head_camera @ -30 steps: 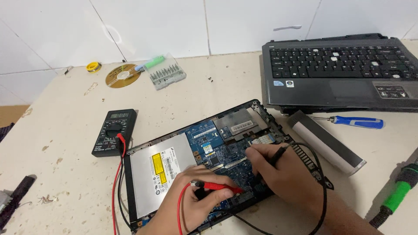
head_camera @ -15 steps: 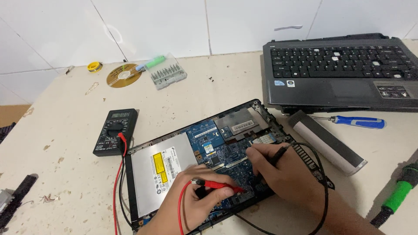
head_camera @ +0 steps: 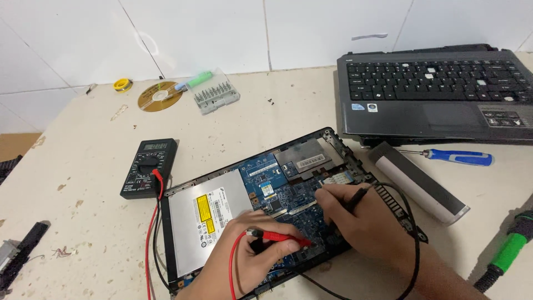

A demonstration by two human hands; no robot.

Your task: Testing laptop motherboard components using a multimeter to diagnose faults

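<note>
Barely any change since the earlier frames: both hands stay on the board, view nudged slightly, probes in near the same spots. Left hand (head_camera: 250, 250) is closed around a red multimeter probe (head_camera: 283, 238), fingers curled over its grip, tip lying toward the lower middle of the blue laptop motherboard (head_camera: 277, 186). Right hand (head_camera: 361, 219) pinches a black multimeter probe (head_camera: 355, 197) pen-style, tip down on the board just beside the left hand's probe. Motherboard sits inside an opened black laptop base (head_camera: 333, 139) at table centre, tilted diagonally; a silver optical drive with yellow labels (head_camera: 205, 219) fills its left part. Red and black leads (head_camera: 150, 233) run from the probes along the base's left edge to a black digital multimeter (head_camera: 149, 166) lying flat just up-left of it. Grey-white laptop battery bar (head_camera: 416, 189) lies right of the base, near a blue-handled screwdriver (head_camera: 458, 157). Second dark laptop with keyboard (head_camera: 433, 94) is at far right. Gold disc (head_camera: 160, 95), clear screwdriver bit case (head_camera: 216, 95), yellow tape roll (head_camera: 122, 84) sit at the back of the beige worktable (head_camera: 83, 194). Green-handled tool (head_camera: 508, 253) at right edge.
</note>
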